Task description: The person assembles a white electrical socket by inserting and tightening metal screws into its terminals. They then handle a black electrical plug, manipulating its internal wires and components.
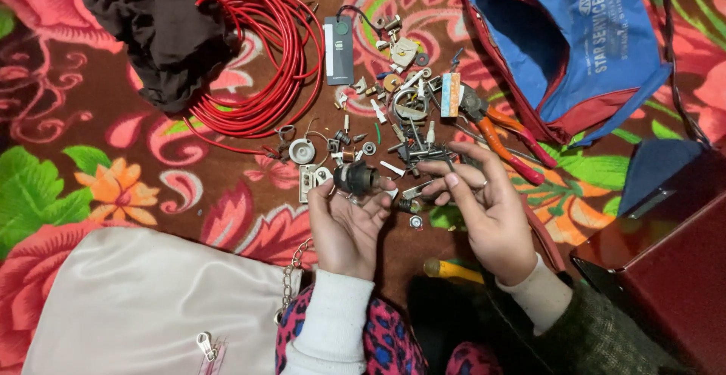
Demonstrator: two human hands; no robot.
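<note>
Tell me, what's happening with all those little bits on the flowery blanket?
A person sits over a flowered blanket strewn with small metal parts. Their left hand holds a small dark round part at the fingertips, and their right hand pinches a thin metal piece beside it. Around them lie a coil of red wire, orange-handled pliers, an open blue bag, a black cloth and a white bag.

Wire coil (265, 57) left of parts pile (401, 118)
</note>
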